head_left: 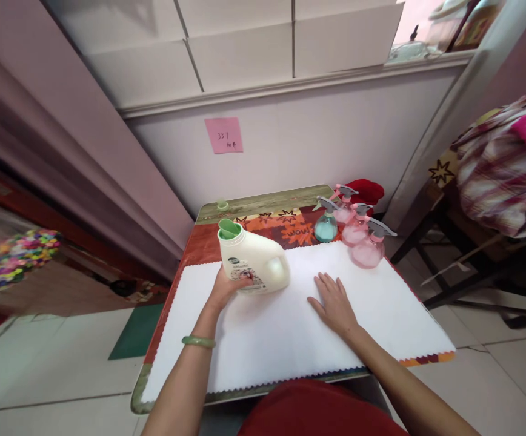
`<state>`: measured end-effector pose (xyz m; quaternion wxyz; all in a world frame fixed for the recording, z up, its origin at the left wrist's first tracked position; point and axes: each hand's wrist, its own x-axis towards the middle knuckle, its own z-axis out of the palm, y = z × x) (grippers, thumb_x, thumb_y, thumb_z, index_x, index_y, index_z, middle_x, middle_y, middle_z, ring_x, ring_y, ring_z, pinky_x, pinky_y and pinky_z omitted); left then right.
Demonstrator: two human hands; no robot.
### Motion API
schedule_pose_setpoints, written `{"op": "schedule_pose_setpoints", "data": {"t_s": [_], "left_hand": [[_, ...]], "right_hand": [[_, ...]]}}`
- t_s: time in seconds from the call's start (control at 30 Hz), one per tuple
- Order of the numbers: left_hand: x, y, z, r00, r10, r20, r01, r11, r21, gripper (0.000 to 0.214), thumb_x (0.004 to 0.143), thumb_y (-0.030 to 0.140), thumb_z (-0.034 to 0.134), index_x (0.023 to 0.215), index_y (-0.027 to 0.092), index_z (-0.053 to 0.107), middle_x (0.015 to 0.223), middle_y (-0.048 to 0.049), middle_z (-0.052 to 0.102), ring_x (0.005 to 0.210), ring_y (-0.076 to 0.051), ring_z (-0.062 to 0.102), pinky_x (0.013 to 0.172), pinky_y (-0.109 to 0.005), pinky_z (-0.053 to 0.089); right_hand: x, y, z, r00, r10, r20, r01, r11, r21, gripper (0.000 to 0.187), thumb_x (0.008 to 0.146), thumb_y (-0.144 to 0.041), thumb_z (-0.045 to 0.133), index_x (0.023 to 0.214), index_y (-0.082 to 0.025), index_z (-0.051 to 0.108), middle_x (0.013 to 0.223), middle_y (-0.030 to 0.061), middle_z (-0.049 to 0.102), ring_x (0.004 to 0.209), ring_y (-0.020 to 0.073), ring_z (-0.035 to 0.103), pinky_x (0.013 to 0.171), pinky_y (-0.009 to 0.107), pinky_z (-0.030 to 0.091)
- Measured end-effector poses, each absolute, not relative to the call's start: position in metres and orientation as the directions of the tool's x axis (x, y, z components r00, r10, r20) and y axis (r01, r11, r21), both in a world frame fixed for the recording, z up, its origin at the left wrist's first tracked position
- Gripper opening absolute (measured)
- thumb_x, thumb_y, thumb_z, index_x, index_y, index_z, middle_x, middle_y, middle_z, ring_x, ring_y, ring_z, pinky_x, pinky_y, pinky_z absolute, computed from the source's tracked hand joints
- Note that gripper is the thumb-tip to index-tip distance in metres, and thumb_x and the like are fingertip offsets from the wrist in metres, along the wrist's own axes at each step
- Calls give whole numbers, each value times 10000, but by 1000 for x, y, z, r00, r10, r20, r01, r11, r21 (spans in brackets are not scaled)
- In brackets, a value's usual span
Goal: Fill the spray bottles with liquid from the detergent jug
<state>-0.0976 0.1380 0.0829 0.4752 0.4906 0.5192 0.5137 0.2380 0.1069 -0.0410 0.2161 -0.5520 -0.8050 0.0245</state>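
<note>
My left hand (229, 287) is wrapped round the lower side of a cream detergent jug (263, 257), thumb across its printed label. The jug's green-lined mouth is uncapped and faces up and left; its handle is on the right. Flat on the white mat (281, 345) lies my right hand (334, 304), fingers spread and holding nothing. Beyond it stand a teal spray bottle (325, 229) and several pink spray bottles (367, 251). A small green cap (222, 204) sits at the table's far left corner.
The patterned table (194, 245) abuts a white wall bearing a pink note (223, 135). Something red (366, 191) lies behind the spray bottles. Plaid cloth (499, 175) hangs over dark furniture at right. A curtain (94, 151) borders the left.
</note>
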Motion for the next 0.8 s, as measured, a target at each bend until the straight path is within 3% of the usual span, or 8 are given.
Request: {"op": "schedule_pose_setpoints", "data": {"t_s": [0.13, 0.53, 0.63, 0.73, 0.8], "left_hand": [[-77, 153, 84, -102, 993, 65, -19, -67, 998, 779, 525, 334, 955, 1195, 140, 610, 1169, -143, 727, 1103, -326, 682, 1021, -545, 501], [-66, 175, 75, 9, 999, 45, -24, -45, 999, 923, 502, 389, 963, 1294, 135, 564, 1242, -193, 700, 1143, -346, 673, 1016, -557, 500], [-74, 173, 73, 17, 999, 33, 13, -33, 999, 1032, 484, 383, 970, 1384, 163, 516, 1348, -196, 651, 1224, -353, 632, 1065, -563, 464], [-90, 160, 63, -27, 999, 30, 260, -22, 965, 1119, 506, 401, 956, 1482, 189, 452, 1503, -207, 536, 1405, -371, 486, 1178, -556, 339], [-105, 144, 51, -100, 995, 25, 567, 36, 823, 1070, 616, 478, 883, 1533, 188, 416, 1609, -216, 415, 1507, -375, 350, 1227, -554, 242]], "right_hand": [[238, 107, -39, -296, 901, 317, 880, 387, -277, 620, 1042, -525, 417, 1488, -105, 502, 1543, 203, 527, 1487, 346, 419, 1234, 570, 257], [236, 107, -39, -296, 896, 330, 870, 396, -294, 606, 1039, -523, 430, 1499, -134, 499, 1537, 191, 538, 1479, 347, 434, 1226, 582, 274], [235, 107, -39, -297, 895, 333, 869, 398, -294, 601, 1037, -520, 440, 1485, -124, 512, 1535, 196, 539, 1471, 354, 444, 1225, 581, 277], [234, 107, -37, -294, 895, 336, 871, 396, -292, 593, 1038, -514, 444, 1479, -123, 515, 1533, 195, 541, 1465, 354, 453, 1225, 580, 278], [234, 107, -34, -293, 896, 333, 871, 394, -294, 583, 1042, -497, 441, 1483, -124, 511, 1535, 192, 540, 1470, 349, 447, 1226, 582, 279]]}}
